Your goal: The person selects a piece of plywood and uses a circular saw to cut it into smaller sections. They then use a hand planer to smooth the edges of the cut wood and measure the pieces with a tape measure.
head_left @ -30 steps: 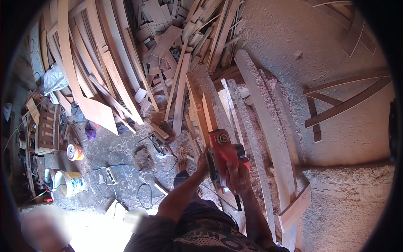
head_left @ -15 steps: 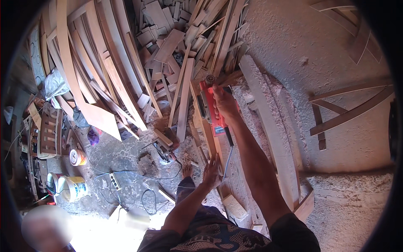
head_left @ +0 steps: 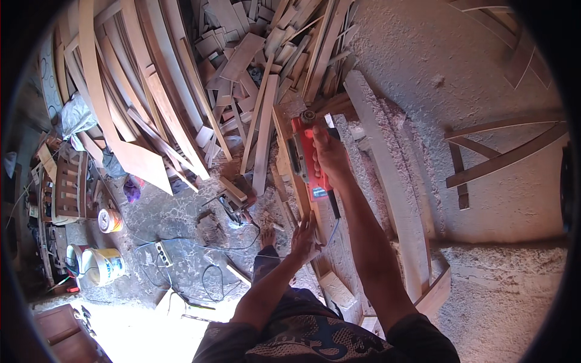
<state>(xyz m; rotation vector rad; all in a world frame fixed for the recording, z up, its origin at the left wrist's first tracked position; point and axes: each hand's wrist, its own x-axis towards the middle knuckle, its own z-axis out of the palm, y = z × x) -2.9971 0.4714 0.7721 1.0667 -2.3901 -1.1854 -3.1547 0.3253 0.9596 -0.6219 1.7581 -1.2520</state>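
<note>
My right hand [head_left: 330, 154] grips a red electric hand planer [head_left: 305, 158], stretched out far along a long curved wooden plank [head_left: 290, 160] that lies on edge in front of me. My left hand [head_left: 304, 237] presses flat against the near part of the same plank, fingers spread. The planer's black cord [head_left: 334, 209] hangs down behind the tool. Sawdust covers the wood around the plank.
A thick dusty timber [head_left: 387, 175] lies to the right of the plank. Stacks of curved boards and offcuts [head_left: 181, 103] fill the upper left. On the floor at left are cables, a power strip [head_left: 162, 254], a paint bucket [head_left: 106, 265] and a small can [head_left: 109, 220].
My right hand has pushed the planer away from me along the plank, from close to my body to arm's length. My left hand has settled flat on the plank.
</note>
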